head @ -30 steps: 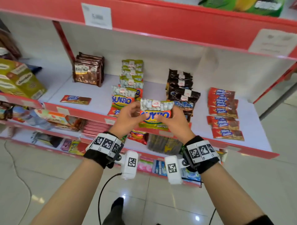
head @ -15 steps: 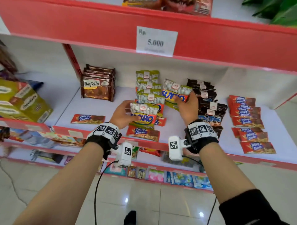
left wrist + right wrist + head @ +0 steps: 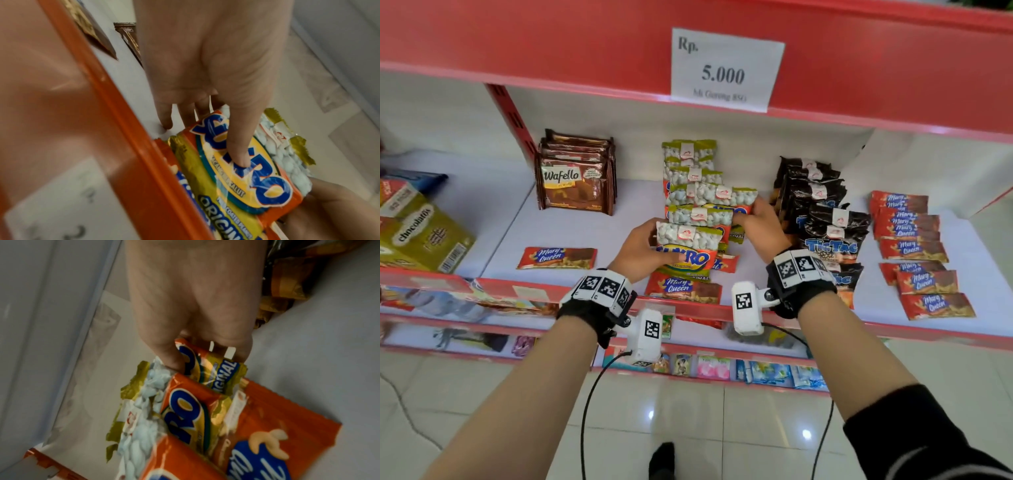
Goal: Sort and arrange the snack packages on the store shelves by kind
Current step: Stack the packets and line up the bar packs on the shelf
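My left hand (image 3: 642, 250) has its grip on the front orange-and-yellow Sukro peanut packet (image 3: 688, 251), thumb across the logo, at the shelf's near edge. My right hand (image 3: 758, 221) pinches the end of another Sukro packet (image 3: 714, 195) further back in that overlapping row. Sorting looks mostly done: brown Wafello packs (image 3: 575, 178), black TicTac bags (image 3: 822, 212), red Mary Queen bars (image 3: 909, 236) grouped. Left, I reckon: stray Mary Queen bars (image 3: 558, 257), one tucked under the Sukro row.

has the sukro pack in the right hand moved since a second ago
Yes. The right hand has carried its Sukro pack from in front of the shelf edge back onto the Sukro stack, beside the Tic Tac packs.
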### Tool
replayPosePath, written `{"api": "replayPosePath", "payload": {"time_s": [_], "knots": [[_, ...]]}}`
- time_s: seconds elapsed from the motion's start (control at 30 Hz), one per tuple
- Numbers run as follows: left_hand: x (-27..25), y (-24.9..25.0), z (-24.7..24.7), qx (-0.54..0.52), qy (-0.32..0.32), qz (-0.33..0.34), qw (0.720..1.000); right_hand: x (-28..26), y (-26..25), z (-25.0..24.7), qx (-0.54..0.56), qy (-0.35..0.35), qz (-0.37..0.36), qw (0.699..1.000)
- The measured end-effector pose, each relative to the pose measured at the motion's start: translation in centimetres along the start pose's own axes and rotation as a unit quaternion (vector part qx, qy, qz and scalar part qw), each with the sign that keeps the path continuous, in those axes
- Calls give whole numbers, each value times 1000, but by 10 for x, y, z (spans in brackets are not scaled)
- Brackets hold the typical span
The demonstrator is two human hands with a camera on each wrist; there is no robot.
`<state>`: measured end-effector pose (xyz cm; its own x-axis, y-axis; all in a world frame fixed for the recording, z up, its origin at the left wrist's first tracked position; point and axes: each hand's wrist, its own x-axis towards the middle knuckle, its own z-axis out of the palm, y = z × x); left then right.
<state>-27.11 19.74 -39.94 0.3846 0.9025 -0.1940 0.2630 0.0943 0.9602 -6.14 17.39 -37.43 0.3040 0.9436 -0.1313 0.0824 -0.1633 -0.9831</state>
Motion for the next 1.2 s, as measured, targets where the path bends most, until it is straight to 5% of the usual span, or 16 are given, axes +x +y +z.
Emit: {"api": "replayPosePath", "payload": {"time_s": [0.17,0.33,0.5,0.73,0.93,1.07,1.2], "knots": [[-6,-5,-3,-8,7,0,1000,1,-5,6,57,-66,75,993],[-9,-8,-4,-14,-2,12,1000,2,-4,6,4,-113,102,988],[-12,-7,-4,-6,-15,17,1000,1,-2,1,-87,-98,43,990],[-15,-3,-2,1,-10,6,1000,0,-4,1,-146,-125,48,980],[-15,-3,0,-6,0,-4,1000,-16,3,-19,-150,-10,115,982],[-14,-3,2,-5,2,-6,1000,-38,18,-14,-198,-85,88,972],[-12,-4,2,-9,2,-19,1000,-45,35,-1,-214,-60,28,975]]}}
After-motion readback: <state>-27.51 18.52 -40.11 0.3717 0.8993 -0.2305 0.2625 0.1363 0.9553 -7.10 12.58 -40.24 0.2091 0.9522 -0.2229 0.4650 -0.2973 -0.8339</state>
